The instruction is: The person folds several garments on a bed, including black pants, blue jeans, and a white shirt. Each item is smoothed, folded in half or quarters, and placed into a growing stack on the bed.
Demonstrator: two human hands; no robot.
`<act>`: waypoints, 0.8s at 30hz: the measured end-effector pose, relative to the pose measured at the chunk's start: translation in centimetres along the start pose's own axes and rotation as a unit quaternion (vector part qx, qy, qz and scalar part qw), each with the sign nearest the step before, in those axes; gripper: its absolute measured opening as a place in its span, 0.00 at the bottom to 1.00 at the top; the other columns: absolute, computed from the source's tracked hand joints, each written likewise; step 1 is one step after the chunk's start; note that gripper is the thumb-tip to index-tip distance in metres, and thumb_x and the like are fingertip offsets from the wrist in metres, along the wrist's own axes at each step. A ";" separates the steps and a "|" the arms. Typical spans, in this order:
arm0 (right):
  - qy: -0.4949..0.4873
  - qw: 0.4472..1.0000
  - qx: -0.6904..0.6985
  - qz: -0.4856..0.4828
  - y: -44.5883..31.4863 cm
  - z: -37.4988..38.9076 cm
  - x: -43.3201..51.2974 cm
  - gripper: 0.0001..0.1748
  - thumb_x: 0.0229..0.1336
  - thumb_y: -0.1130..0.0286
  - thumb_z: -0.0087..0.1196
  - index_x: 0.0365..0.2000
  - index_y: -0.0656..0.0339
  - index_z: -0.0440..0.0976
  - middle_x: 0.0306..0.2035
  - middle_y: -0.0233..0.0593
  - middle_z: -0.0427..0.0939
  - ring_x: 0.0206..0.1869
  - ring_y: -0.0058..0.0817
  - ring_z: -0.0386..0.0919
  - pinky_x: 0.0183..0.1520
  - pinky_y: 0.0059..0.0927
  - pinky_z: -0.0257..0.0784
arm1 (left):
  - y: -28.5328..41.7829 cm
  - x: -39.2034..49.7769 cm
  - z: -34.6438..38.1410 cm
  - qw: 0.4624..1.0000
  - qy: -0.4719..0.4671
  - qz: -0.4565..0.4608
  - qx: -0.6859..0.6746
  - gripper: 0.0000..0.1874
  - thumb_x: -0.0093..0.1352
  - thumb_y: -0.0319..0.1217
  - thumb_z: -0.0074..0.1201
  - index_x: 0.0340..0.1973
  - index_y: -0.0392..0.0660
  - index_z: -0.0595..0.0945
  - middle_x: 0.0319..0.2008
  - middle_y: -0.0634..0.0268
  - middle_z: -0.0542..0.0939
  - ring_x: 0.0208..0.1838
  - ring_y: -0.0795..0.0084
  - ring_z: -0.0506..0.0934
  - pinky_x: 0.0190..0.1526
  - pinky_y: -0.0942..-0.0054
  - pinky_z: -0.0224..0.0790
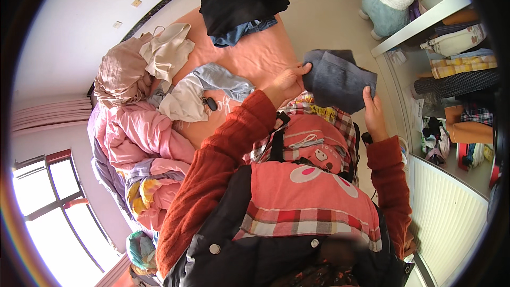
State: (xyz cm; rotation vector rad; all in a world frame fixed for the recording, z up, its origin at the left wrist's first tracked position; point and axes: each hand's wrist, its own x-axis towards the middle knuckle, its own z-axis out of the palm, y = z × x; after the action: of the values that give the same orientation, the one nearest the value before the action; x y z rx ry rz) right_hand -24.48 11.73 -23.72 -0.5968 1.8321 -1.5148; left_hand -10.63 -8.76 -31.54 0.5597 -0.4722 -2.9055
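Observation:
A folded dark blue-grey cloth garment (pixel 338 79) is held up between my two hands, over the near right corner of the bed. My left hand (pixel 290 81) pinches its left edge, thumb on top. My right hand (pixel 373 109) grips its lower right edge with the thumb on the front. To the left, on the orange bed sheet (pixel 259 59), lie a light blue denim garment (pixel 219 79) and a cream cloth garment (pixel 185 103), with a small dark object on a loop (pixel 211 104) beside them. A black garment (pixel 243 6) is stacked on blue jeans (pixel 247 32) at the bed's far end.
Pink bedding (pixel 139 131), a beige-pink cloth heap (pixel 123 69) and a cream strapped garment (pixel 167 50) lie along the left. An open wardrobe (pixel 422 22) with clothes stands right, beside a large plush toy (pixel 386 4). A white ribbed panel (pixel 446 199) is at lower right.

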 end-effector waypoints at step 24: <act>-0.103 0.930 0.315 0.156 0.5 1.7 2.1 0.20 0.66 0.61 0.46 0.50 0.65 0.68 0.47 0.39 0.76 0.46 0.29 0.77 0.50 0.32 0.72 | 1.4 -2.7 3.0 0.995 -0.091 -0.028 0.017 0.23 0.70 0.37 0.48 0.58 0.40 0.69 0.55 0.58 0.73 0.59 0.64 0.70 0.62 0.61 0.59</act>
State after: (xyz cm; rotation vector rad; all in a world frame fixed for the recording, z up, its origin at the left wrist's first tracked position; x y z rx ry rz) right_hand -24.64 9.20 -24.81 -0.1344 1.1168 -1.6251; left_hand -9.21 -8.68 -27.52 0.3181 -0.5395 -3.0219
